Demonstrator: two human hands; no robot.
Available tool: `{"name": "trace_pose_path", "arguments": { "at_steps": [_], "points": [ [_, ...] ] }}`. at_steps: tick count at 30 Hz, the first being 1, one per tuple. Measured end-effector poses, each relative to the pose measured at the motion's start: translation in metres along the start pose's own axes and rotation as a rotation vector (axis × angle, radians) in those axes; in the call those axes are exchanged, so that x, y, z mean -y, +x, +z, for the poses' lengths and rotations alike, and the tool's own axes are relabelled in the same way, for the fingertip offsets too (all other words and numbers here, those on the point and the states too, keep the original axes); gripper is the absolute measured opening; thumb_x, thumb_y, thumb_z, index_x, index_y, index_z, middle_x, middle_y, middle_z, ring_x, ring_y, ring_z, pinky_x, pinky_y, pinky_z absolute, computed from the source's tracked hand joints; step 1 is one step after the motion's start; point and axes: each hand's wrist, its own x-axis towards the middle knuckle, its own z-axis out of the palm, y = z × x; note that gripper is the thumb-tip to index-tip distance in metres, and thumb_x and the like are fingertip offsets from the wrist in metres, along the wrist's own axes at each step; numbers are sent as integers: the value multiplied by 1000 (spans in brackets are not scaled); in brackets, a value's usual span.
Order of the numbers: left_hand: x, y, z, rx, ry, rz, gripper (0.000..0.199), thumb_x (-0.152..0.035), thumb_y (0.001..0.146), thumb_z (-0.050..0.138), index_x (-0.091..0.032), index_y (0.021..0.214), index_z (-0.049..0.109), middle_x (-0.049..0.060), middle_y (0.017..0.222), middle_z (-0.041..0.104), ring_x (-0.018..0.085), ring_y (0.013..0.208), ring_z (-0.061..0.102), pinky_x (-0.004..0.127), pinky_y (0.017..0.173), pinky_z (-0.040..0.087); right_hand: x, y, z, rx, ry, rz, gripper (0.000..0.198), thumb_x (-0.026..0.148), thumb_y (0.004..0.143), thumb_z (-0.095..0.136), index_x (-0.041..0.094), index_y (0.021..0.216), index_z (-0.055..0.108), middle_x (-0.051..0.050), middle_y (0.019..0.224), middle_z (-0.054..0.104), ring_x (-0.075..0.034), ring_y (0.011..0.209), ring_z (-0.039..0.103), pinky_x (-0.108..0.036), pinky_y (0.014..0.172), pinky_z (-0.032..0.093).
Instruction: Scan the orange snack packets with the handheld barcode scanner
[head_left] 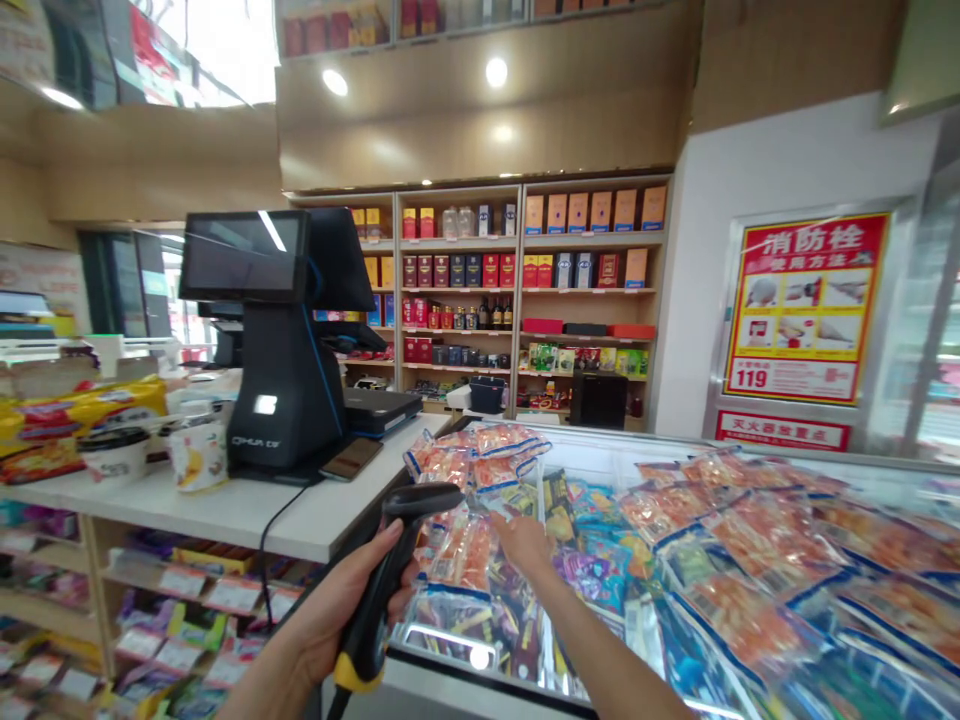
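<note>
My left hand (352,600) is wrapped round the grip of a black and yellow barcode scanner (375,590), its head pointing right over the chest freezer. To its right, my right hand (521,540) has its fingers drawn together at the edge of a clear plastic packet of orange-pink food (461,555); the fingertips are partly hidden. The scanner head overlaps the upper part of that packet in view. More such packets (487,450) lie just behind, and another pile of packets (757,530) spreads to the right. Colourful wrapped goods (592,560) lie in the freezer.
On the white counter (300,510) at left stand a black checkout terminal (281,370), a phone (351,459), lidded cups (197,450) and yellow snack bags (82,410). Snack shelves (180,600) sit below. Shelves of boxed goods (461,270) line the back wall.
</note>
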Motion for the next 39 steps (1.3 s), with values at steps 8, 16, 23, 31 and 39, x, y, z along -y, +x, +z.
{"name": "trace_pose_path", "arguments": {
  "at_steps": [8,16,23,31,39],
  "points": [
    [6,-6,-1,24,2,-45,34,-45,68,47,-12,58,49,-3,48,44,3,35,35,16,35,26,-19,21,-3,-109,147,61,39,44,73,31,19,66,61,-6,74,63,-18,72,56,-24,56,35],
    [22,6,28,117,5,-115,32,-44,69,47,-15,79,51,-2,52,48,5,36,39,16,36,26,-78,54,-61,-410,338,67,41,39,74,29,14,61,58,-7,63,62,-14,59,54,-21,50,32],
    [32,22,62,169,59,-144,34,-47,66,49,-13,65,51,-1,49,47,5,34,39,17,35,26,-110,64,-93,-496,241,128,47,42,75,24,14,63,60,-8,64,62,-15,61,54,-22,51,32],
    [39,35,90,178,66,-135,38,-47,65,49,-13,80,52,-2,50,48,5,34,40,16,35,26,-140,67,-119,-543,96,178,44,37,76,26,13,65,60,-9,66,62,-16,62,54,-23,52,31],
    [44,55,109,241,74,-135,36,-47,66,48,-14,79,51,-2,50,48,5,35,40,16,35,28,-188,65,-166,-512,-100,249,38,32,77,28,13,73,61,-10,73,62,-17,71,55,-24,59,34]
  ]
}}
